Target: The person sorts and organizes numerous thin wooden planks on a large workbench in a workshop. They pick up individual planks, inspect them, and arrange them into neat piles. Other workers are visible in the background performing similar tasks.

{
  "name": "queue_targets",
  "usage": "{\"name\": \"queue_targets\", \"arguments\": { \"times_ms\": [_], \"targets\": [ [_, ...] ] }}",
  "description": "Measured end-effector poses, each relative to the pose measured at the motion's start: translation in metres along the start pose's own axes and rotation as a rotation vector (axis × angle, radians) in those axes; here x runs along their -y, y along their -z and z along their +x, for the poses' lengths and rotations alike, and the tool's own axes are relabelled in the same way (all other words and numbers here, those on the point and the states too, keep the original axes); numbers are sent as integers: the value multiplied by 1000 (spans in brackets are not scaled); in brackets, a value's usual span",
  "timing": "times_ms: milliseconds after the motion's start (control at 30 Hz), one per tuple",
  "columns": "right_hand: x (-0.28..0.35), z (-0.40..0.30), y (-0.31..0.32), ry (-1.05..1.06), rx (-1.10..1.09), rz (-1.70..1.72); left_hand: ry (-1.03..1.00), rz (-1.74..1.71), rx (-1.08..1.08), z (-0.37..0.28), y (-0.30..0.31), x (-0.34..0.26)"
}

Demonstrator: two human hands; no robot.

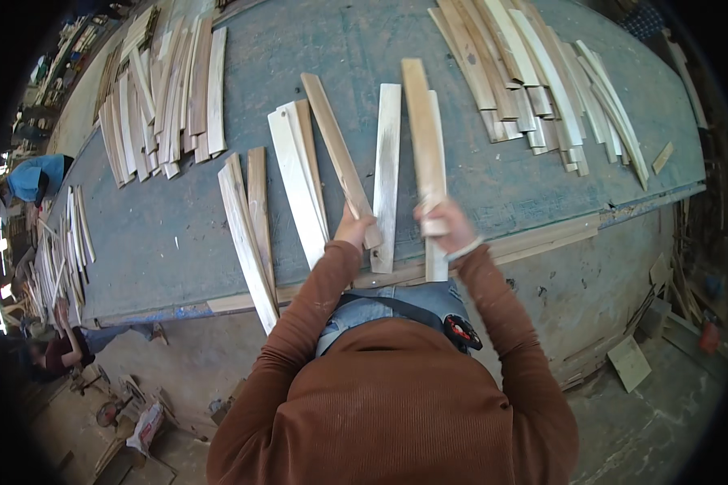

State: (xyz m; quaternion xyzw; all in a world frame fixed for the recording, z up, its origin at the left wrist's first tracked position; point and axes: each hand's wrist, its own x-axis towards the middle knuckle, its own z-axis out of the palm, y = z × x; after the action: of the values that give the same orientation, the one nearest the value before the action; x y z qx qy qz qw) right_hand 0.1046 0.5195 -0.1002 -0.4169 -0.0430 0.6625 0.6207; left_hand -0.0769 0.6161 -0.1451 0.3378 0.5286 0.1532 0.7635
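Note:
My left hand point(353, 229) grips the near end of a narrow brown wood strip point(337, 148), which slants away to the upper left. In my right hand point(448, 225) is a wider tan wood strip point(423, 133), blurred and held by its near end. Beneath that strip lies a pale strip point(437, 260), partly hidden by it and my hand. Between my hands a whitish strip with grey streaks point(388, 163) rests on the table. Left of my left hand lie white strips point(294, 176), then a pale strip point(242, 230) overhanging the table edge beside a brown one point(259, 206).
Piles of wood strips lie at the far left point(170, 97) and far right point(522, 79) of the green worktable point(333, 36). Thinner strips point(67, 254) lie at its left end. A person in dark red point(67, 348) and one in blue point(33, 179) are to the left.

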Motion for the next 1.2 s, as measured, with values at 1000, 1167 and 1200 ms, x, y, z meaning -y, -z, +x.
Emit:
{"name": "queue_targets", "arguments": {
  "times_ms": [1000, 1167, 1200],
  "targets": [
    [248, 188, 103, 452, -1123, -1986, -133, -131, -134, -34, -33, -16],
    [252, 175, 73, 306, -933, -2067, -100, -128, -152, -30, -16, -17],
    [243, 158, 72, 290, -912, -2039, -93, -120, -150, -32, -14, -14]
  ]
}}
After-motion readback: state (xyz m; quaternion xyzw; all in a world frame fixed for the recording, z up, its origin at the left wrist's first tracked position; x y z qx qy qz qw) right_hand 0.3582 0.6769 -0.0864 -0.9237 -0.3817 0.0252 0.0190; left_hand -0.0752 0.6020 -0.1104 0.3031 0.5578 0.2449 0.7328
